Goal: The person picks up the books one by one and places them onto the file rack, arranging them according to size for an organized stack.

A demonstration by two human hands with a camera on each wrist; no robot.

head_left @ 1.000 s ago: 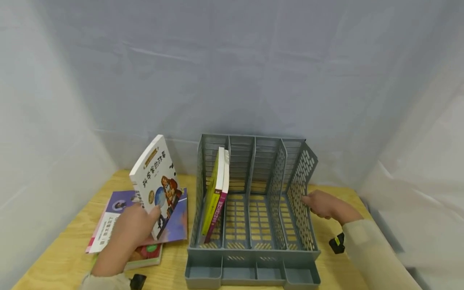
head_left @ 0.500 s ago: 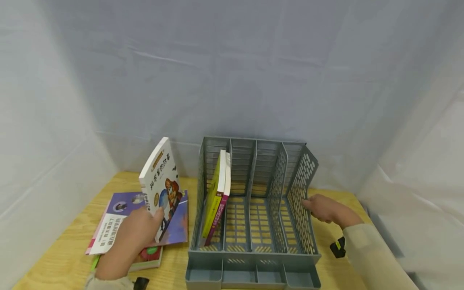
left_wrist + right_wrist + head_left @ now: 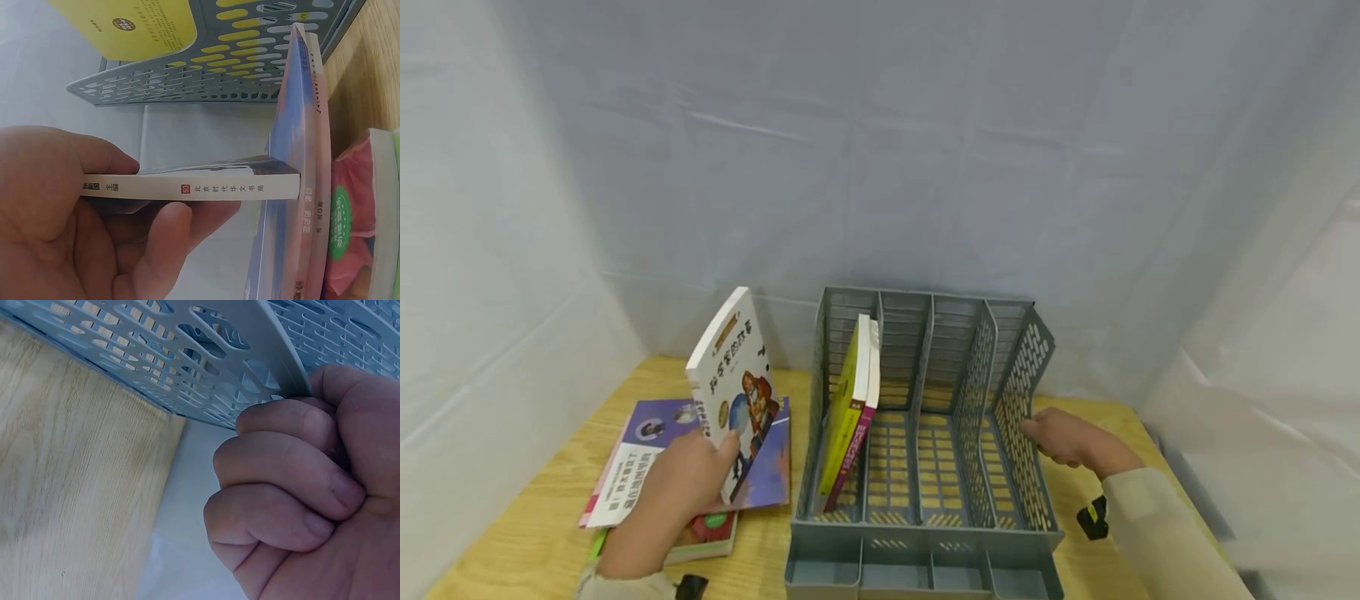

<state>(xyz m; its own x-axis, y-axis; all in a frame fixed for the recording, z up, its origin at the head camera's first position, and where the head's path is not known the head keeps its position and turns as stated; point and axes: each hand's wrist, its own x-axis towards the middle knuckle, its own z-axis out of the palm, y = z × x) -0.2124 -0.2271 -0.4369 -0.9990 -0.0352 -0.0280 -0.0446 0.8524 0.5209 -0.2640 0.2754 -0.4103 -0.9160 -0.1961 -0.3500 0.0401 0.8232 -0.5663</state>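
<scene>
My left hand (image 3: 681, 479) grips a white picture-covered book (image 3: 733, 367) by its spine side, thumb and fingers on opposite covers. The book stands upright, its lower end right at the purple book (image 3: 771, 471) on top of a pile. In the left wrist view, the white spine (image 3: 244, 188) points toward the camera. To the right is a grey desktop file rack (image 3: 823, 533) with upright dividers. My right hand (image 3: 1071, 442) pinches the edge of the rack's right side wall (image 3: 284, 356) between thumb and index finger, the other fingers curled.
A yellow-spined book (image 3: 842, 450) and a magenta-spined book (image 3: 853, 458) lean together in the rack's leftmost slot. Below the purple book lies a thicker book (image 3: 707, 537) with a red cover. White sheeting (image 3: 880, 150) surrounds the wooden table (image 3: 520, 517).
My left hand has carried the white book slightly right and turned its front cover more toward the camera. My right hand keeps its hold on the rack wall.
</scene>
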